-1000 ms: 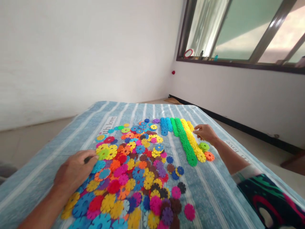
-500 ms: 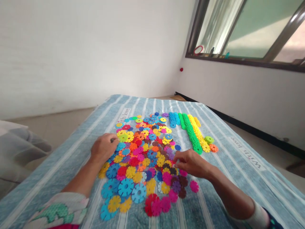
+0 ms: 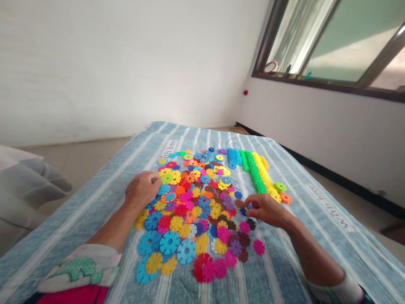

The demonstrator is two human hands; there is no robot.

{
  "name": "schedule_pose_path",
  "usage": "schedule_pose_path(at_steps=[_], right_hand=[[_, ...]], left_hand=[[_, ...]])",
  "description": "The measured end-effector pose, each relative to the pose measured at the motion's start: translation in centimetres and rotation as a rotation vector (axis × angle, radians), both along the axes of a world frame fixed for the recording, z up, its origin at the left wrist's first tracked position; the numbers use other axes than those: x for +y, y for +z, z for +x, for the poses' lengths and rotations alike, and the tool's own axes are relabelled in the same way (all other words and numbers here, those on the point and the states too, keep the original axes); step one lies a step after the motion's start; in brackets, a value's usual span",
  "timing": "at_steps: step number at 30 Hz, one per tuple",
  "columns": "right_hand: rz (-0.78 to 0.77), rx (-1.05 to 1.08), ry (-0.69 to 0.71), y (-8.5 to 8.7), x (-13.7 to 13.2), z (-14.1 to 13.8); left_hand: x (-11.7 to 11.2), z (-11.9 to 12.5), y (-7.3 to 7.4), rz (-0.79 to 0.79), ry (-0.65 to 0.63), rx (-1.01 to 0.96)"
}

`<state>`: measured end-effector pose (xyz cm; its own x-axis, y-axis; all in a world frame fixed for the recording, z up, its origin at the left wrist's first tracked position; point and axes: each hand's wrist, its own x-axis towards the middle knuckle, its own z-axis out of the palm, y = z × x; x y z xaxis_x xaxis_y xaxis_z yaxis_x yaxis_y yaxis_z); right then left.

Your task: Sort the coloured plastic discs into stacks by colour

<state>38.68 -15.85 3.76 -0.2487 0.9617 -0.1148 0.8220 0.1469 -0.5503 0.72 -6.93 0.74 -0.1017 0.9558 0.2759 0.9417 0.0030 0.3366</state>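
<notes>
Many flat, notched plastic snowflake discs in mixed colours lie in a loose heap, among them a large blue disc [image 3: 169,242] and a red disc [image 3: 202,266]. My left hand [image 3: 142,188] rests at the heap's left edge by a lime disc [image 3: 167,179]; its fingers are curled closed, and what they hold, if anything, I cannot make out. At the right edge, my right hand [image 3: 268,210] pinches a blue snowflake disc [image 3: 243,210] between thumb and fingers. A black disc [image 3: 251,223] and a pink disc [image 3: 244,227] lie just below it.
Linked discs form a green row [image 3: 255,173], a yellow row [image 3: 264,175] and shorter blue rows [image 3: 232,159] at the back right. Beside them lie a lime-green disc [image 3: 280,186] and an orange disc [image 3: 285,198]. A striped blue cloth [image 3: 303,185] covers the table.
My right hand has moved a little right, out of the heap, and a blue disc now shows at its fingertips. My left hand stays in place. The view has shifted slightly.
</notes>
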Motion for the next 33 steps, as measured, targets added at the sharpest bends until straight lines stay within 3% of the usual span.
schedule_pose_path(at_steps=[7, 17, 21, 27, 33], right_hand=[[-0.03, -0.033, -0.018, -0.8, 0.6, 0.5], [-0.07, 0.003, -0.091, -0.7, 0.7, 0.7], [0.013, 0.004, -0.115, -1.3, 1.0, -0.3], [0.125, -0.126, -0.038, -1.7, 1.1, -1.6], [0.201, -0.084, -0.078, -2.8, 1.0, -1.8]], left_hand=[[-0.2, 0.1, 0.5, -0.032, -0.029, 0.001], [0.6, -0.3, -0.6, -0.027, -0.002, -0.014], [0.5, -0.2, -0.4, -0.04, 0.009, -0.021], [0.5, -0.1, -0.2, -0.038, 0.02, -0.013], [0.4, -0.1, -0.1, -0.036, 0.02, -0.006]])
